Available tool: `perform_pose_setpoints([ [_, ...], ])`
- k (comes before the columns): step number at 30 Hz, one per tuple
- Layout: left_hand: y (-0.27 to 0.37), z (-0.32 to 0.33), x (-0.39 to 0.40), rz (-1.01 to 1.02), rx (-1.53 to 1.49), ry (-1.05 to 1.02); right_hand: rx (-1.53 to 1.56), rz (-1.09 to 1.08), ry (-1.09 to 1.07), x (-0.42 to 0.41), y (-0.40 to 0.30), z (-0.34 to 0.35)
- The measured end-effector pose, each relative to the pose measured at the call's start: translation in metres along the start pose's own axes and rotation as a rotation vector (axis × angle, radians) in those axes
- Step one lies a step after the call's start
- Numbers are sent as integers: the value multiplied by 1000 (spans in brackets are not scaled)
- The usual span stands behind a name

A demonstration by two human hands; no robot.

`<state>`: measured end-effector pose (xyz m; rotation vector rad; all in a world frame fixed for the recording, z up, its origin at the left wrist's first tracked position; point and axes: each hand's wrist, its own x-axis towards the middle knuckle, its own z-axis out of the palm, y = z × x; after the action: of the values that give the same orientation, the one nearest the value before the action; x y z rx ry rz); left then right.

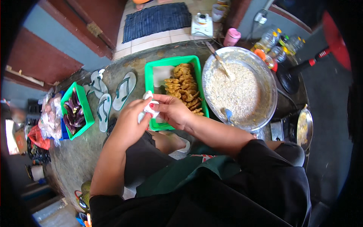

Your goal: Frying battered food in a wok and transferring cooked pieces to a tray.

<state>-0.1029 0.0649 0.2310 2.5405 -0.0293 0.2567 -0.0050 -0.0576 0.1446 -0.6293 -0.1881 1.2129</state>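
A crumpled white tissue or cloth [152, 109] is held between my two hands, above the near left part of a green plastic basket. My left hand [133, 115] pinches its left side, and my right hand [170, 110] grips it from the right with thumb and fingers. Browned fried fritters [184, 85] lie along the right side of the green basket [171, 59], which has a pale liner. Just right of it stands a large metal basin [270, 85] of thick speckled batter [235, 88], with a wooden-handled utensil [219, 60] and a blue-tipped utensil [228, 113] in it.
Pale sandals [124, 90] lie left of the basket, beyond them a green crate [90, 113] of eggplants [74, 112] and bagged goods [50, 116]. A pan [305, 129] on a stove, a red fan [336, 42] and bottles [269, 38] stand right. A blender base [202, 25] is ahead.
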Motion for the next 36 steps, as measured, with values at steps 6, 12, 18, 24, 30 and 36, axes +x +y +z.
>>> perform_pose_setpoints([
  [6,29,25,34,-286,-363,-212,-300,-216,396,-62,-15,-9],
  [12,66,55,64,-223,-562,-330,-1064,-784,659,-210,-67,-13],
  [18,14,44,94,-386,-659,130,-1374,-1151,1425,-471,-119,-42],
  [24,7,49,119,-572,-718,386,-716,-713,2561,-750,-14,-196],
  [30,-13,30,114,-735,-838,495,-855,168,2354,-761,24,-308],
  [36,-2,9,87,-603,-895,561,-1383,611,1906,-730,27,-353],
])
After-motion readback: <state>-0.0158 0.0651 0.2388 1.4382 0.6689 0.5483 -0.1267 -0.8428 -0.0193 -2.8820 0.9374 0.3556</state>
